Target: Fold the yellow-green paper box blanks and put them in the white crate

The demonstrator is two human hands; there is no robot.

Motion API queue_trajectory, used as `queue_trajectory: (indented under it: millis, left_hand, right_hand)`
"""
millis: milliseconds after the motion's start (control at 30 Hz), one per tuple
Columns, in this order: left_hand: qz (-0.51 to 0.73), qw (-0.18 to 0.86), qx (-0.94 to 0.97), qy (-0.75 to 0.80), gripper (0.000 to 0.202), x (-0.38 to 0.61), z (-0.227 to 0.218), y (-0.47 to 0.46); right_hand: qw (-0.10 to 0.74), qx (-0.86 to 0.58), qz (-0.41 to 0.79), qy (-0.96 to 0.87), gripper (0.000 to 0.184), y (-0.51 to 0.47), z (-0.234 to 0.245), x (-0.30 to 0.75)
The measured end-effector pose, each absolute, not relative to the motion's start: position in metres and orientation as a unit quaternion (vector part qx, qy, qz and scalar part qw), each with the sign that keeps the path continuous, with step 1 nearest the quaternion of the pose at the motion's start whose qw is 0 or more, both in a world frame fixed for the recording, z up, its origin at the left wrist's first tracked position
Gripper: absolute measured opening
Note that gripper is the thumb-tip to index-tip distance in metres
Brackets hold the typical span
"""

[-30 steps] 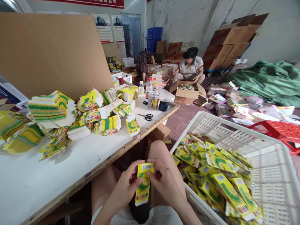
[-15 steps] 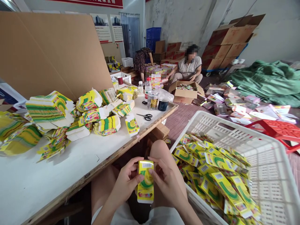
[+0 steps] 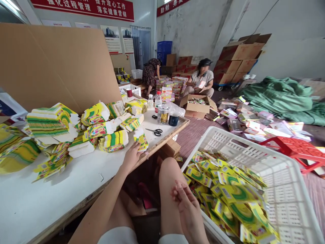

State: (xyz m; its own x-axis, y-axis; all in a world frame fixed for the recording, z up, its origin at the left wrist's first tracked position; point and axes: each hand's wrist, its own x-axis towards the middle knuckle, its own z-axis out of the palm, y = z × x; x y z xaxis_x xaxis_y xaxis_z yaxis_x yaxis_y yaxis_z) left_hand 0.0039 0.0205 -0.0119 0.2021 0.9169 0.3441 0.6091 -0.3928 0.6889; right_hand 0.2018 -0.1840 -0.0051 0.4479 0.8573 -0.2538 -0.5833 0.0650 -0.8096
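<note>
My left hand (image 3: 132, 155) reaches over the table's front edge, its fingers closed on the near left side of a small flat yellow-and-green carton (image 3: 141, 140). My right hand (image 3: 189, 206) is above my right thigh beside the crate, fingers curled together with nothing visible in them. In the white plastic crate (image 3: 286, 189) on my right lies a heap of folded yellow cartons (image 3: 228, 183). Bundles of flat yellow cartons (image 3: 114, 140) are spread on the white table (image 3: 83, 176) left of my hand.
Black-handled scissors (image 3: 157, 132), a dark mug (image 3: 173, 119), a clear jar (image 3: 163, 115) and a red-capped bottle (image 3: 157, 101) stand by the table's far corner. A large cardboard sheet (image 3: 58, 64) rises behind the bundles. Beyond, a person (image 3: 203, 78) sits by an open cardboard box (image 3: 196, 108).
The carton that both hands held over my lap has left them. My left hand has moved forward to the carton at the table edge; my right hand has come away, nearer the crate.
</note>
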Motion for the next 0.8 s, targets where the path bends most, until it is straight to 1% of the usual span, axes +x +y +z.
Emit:
queue_trajectory:
  millis: [67, 133, 233, 333, 367, 433, 500, 567, 667, 733, 800]
  left_hand:
    - [0.365, 0.182, 0.761, 0.504, 0.031, -0.003, -0.016, 0.021]
    - [0.372, 0.152, 0.772, 0.492, 0.029, -0.010, -0.017, 0.015]
    - [0.409, 0.098, 0.780, 0.464, 0.036, -0.015, -0.014, -0.006]
    - [0.440, 0.061, 0.801, 0.400, 0.040, -0.009, -0.011, -0.045]
    - [0.442, 0.059, 0.816, 0.368, 0.040, -0.006, -0.010, -0.061]
    - [0.435, 0.071, 0.849, 0.290, 0.043, 0.001, -0.011, -0.095]
    - [0.423, 0.149, 0.865, 0.225, 0.046, 0.006, -0.012, -0.126]
    - [0.452, 0.299, 0.801, 0.252, 0.050, 0.010, -0.012, -0.148]
    - [0.526, 0.544, 0.552, 0.352, 0.062, 0.016, -0.006, -0.160]
    - [0.512, 0.664, 0.402, 0.369, 0.061, 0.019, -0.001, -0.159]
    - [0.467, 0.746, 0.326, 0.346, 0.059, 0.020, 0.005, -0.155]
  right_hand:
    - [0.696, -0.454, 0.538, -0.140, 0.036, -0.187, -0.005, 0.192]
    - [0.677, -0.454, 0.566, -0.126, 0.038, -0.186, -0.002, 0.185]
    - [0.651, -0.452, 0.596, -0.128, 0.045, -0.180, 0.002, 0.176]
    - [0.646, -0.452, 0.595, -0.154, 0.052, -0.172, 0.008, 0.170]
    - [0.651, -0.453, 0.586, -0.164, 0.052, -0.170, 0.010, 0.169]
    - [0.671, -0.446, 0.566, -0.176, 0.043, -0.166, 0.014, 0.169]
    - [0.684, -0.432, 0.559, -0.181, 0.032, -0.164, 0.015, 0.171]
    - [0.678, -0.428, 0.568, -0.189, 0.028, -0.166, 0.014, 0.172]
    - [0.641, -0.438, 0.592, -0.215, 0.030, -0.174, 0.008, 0.167]
    - [0.617, -0.441, 0.609, -0.233, 0.032, -0.179, 0.003, 0.161]
    - [0.604, -0.440, 0.619, -0.244, 0.033, -0.182, -0.002, 0.158]
